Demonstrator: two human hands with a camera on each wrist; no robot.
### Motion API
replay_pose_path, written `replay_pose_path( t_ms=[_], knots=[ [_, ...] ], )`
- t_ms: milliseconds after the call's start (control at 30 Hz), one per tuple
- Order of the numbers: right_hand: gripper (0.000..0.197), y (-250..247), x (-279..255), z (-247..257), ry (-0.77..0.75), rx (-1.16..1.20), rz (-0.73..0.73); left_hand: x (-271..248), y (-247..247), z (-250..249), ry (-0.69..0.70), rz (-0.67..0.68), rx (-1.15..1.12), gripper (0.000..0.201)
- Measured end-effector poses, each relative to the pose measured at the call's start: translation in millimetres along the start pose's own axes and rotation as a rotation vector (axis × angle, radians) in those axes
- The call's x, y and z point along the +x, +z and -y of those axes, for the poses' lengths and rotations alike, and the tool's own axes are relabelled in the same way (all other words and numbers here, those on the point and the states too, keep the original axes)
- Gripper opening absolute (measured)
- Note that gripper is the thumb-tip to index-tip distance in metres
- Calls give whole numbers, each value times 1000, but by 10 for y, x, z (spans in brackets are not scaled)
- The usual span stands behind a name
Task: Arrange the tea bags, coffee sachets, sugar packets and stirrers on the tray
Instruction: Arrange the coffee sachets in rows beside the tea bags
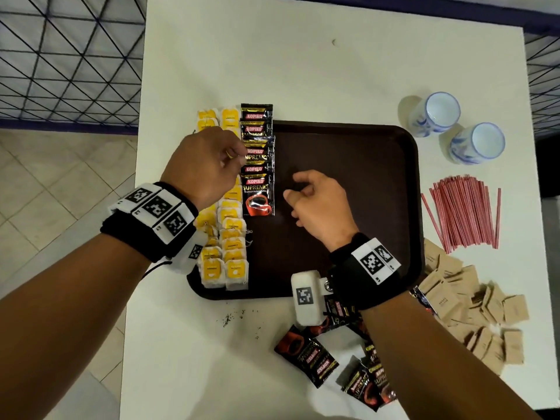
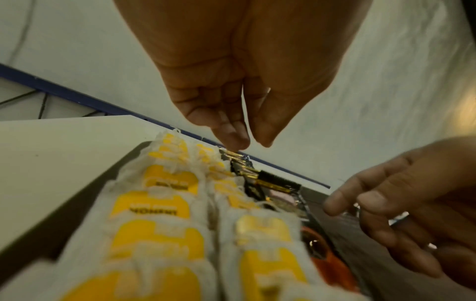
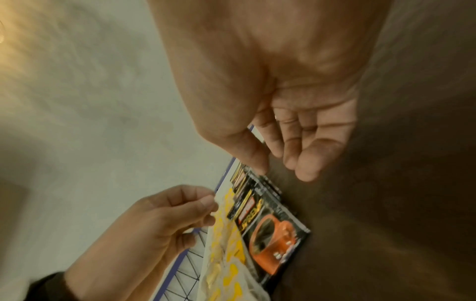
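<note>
A dark brown tray lies mid-table. Two columns of yellow tea bags run down its left side. Beside them lies one overlapping column of black coffee sachets. My left hand hovers over the seam between tea bags and sachets, fingers curled in, thumb tip near the index, nothing held. My right hand hangs over the bare tray just right of the sachets, fingers relaxed and empty. Red stirrers, tan sugar packets and loose coffee sachets lie on the table.
Two blue-and-white cups stand on the white table behind the tray's right corner. Dark crumbs are scattered by the tray's near edge. A wire grid fence borders the table's left, with tiled floor below.
</note>
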State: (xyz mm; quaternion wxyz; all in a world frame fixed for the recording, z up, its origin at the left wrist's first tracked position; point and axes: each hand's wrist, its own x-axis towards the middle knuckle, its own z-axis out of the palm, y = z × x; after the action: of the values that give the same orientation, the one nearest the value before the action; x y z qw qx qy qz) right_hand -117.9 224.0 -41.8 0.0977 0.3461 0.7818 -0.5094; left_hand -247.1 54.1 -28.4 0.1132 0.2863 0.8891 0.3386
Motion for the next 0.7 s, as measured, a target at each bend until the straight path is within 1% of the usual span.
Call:
replay_pose_path(
  t_ms=[100, 167, 300, 367, 433, 500, 567, 633, 700],
  knots=[
    [14, -248, -255, -204, -35, -52, -11, -276, 34, -157, -48, -18, -74, 5],
    [12, -400, -518, -364, -73, -86, 10, -563, 134, -290, -76, 14, -120, 6],
    [17, -602, -1092, -704, -133, -240, 90, -1256, 414, -564, -61, 149, -128, 6],
    [18, -654, -1296, -903, -123, -348, 127, -1577, 577, -685, -48, 238, -120, 12],
    [18, -676, -1423, -1072, -126, -442, 159, -1820, 725, -775, -43, 333, -95, 13],
    [24, -666, -1519, -1160, -138, -524, 196, -1997, 833, -847, -72, 420, -60, 15],
    [36, -606, -1580, -1187, -172, -616, 249, -2104, 888, -869, -123, 490, -3, 22],
    [47, -535, -1619, -1198, -233, -712, 291, -2182, 930, -878, -125, 558, 53, 33],
    [54, -484, -1638, -1212, -298, -802, 313, -2252, 981, -883, -122, 594, 68, 48]
  ],
)
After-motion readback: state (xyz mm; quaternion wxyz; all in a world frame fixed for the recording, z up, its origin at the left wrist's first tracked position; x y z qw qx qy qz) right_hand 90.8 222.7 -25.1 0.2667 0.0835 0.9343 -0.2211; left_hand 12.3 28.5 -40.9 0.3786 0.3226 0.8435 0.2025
